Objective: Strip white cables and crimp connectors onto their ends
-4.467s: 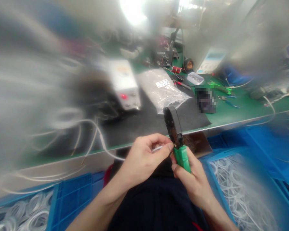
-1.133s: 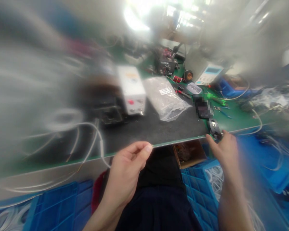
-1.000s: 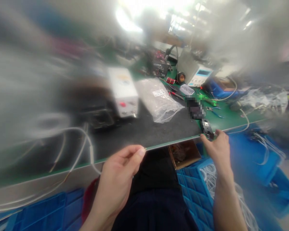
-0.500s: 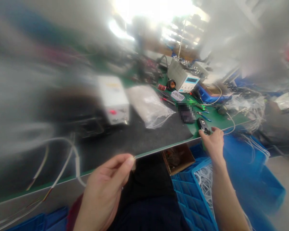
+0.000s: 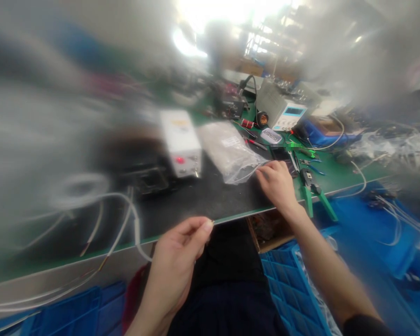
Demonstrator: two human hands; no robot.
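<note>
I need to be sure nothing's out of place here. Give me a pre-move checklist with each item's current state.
1. Left hand pinching the white wire end: ok.
2. Right hand at the clear plastic bag corner: ok, fingertips at its edge.
3. Right hand holding anything: cannot tell.
4. Green-handled crimping tool set down on the bench: ok, handles overhang the edge.
5. Bag's contents: cannot tell, blurred.

This was an electronics assembly workshop: a green-matted bench (image 5: 339, 179) carried a soldering station (image 5: 231, 105), a bench power supply (image 5: 283, 109), green-handled crimpers (image 5: 313, 193) and bagged parts (image 5: 231, 151), with blue crates (image 5: 287, 284) of white cable below.
</note>
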